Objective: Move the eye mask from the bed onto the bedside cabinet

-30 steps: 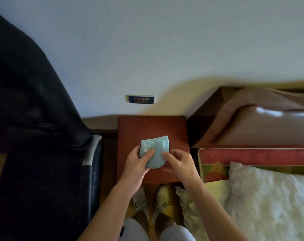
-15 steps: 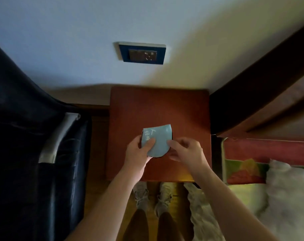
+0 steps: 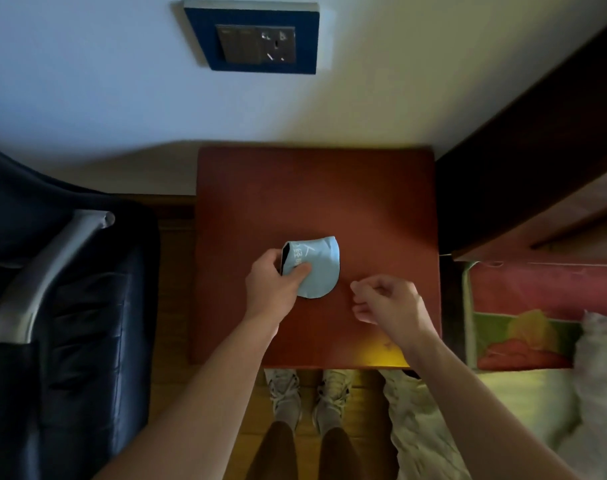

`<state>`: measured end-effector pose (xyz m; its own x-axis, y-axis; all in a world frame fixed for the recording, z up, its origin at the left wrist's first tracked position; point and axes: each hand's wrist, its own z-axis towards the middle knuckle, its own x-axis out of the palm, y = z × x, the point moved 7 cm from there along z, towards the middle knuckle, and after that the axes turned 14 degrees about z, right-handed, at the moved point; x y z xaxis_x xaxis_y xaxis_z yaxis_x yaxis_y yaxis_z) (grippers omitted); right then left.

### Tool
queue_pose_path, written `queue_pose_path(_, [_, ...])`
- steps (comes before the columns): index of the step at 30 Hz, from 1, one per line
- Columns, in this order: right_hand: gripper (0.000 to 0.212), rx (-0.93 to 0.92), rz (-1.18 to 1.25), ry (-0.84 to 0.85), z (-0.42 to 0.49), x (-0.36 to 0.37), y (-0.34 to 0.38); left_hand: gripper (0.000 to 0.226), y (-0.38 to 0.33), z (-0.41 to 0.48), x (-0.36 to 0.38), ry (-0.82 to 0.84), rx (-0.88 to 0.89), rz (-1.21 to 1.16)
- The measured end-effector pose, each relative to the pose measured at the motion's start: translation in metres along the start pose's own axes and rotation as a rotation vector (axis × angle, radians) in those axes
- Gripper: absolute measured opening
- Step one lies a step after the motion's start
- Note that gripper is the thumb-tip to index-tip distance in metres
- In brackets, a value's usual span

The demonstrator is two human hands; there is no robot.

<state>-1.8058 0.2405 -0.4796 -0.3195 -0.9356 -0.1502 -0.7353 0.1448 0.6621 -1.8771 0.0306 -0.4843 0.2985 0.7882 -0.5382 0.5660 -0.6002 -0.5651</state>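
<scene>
Dim, warm light seemingly from the right, deep shadow at left, soft blur and wide-angle bending at edges.

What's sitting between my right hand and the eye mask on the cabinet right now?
Nothing: in the head view only a bare strip of the bedside cabinet top separates the right hand from the eye mask, which the left hand holds.

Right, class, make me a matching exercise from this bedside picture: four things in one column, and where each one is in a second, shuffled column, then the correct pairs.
Things
1. eye mask
2. wall socket
3. dark chair
4. shoes

Places
A. on the floor, below the cabinet's near edge
B. left of the cabinet
C. over the cabinet top, pinched by the left hand
D. on the wall above the cabinet

Pairs: 1-C, 2-D, 3-B, 4-A
</scene>
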Motion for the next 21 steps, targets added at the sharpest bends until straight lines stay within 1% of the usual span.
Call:
queue_pose_path(2, [0.011,-0.007,-0.019,-0.004,0.001,-0.003,0.002,0.015,-0.011,0.001,-0.004,-0.049,0.088,0.172])
queue_pose_path(3, [0.011,-0.012,-0.027,-0.005,0.002,-0.004,0.003,0.019,-0.018,0.001,-0.006,-0.082,0.139,0.256])
queue_pose_path(7, [0.011,-0.035,-0.052,-0.007,0.002,-0.007,0.008,0.047,-0.036,-0.013,-0.016,-0.24,0.275,0.553])
queue_pose_path(8, [0.011,-0.05,-0.074,-0.01,0.002,-0.008,0.009,0.05,-0.039,-0.019,-0.017,-0.275,0.336,0.639])
queue_pose_path(10, [0.011,-0.086,-0.122,-0.028,0.0,-0.01,0.012,0.051,-0.041,-0.037,-0.013,-0.298,0.516,0.845])
queue_pose_path(12, [0.01,-0.136,-0.188,-0.043,-0.002,-0.013,0.016,0.054,-0.032,-0.056,-0.004,-0.241,0.705,0.991])
queue_pose_path(14, [0.008,-0.217,-0.295,-0.051,-0.006,-0.014,0.021,0.062,-0.012,-0.071,0.008,-0.096,0.821,1.09])
queue_pose_path(16, [0.013,-0.316,-0.401,-0.047,-0.011,-0.013,0.026,0.072,0.008,-0.077,0.017,0.031,0.857,1.17])
queue_pose_path(17, [0.017,-0.365,-0.446,-0.04,-0.014,-0.012,0.028,0.076,0.012,-0.076,0.018,0.06,0.853,1.198])
queue_pose_path(21, [0.026,-0.499,-0.606,-0.012,-0.022,-0.005,0.032,0.077,0.006,-0.064,0.022,0.048,0.796,1.216])
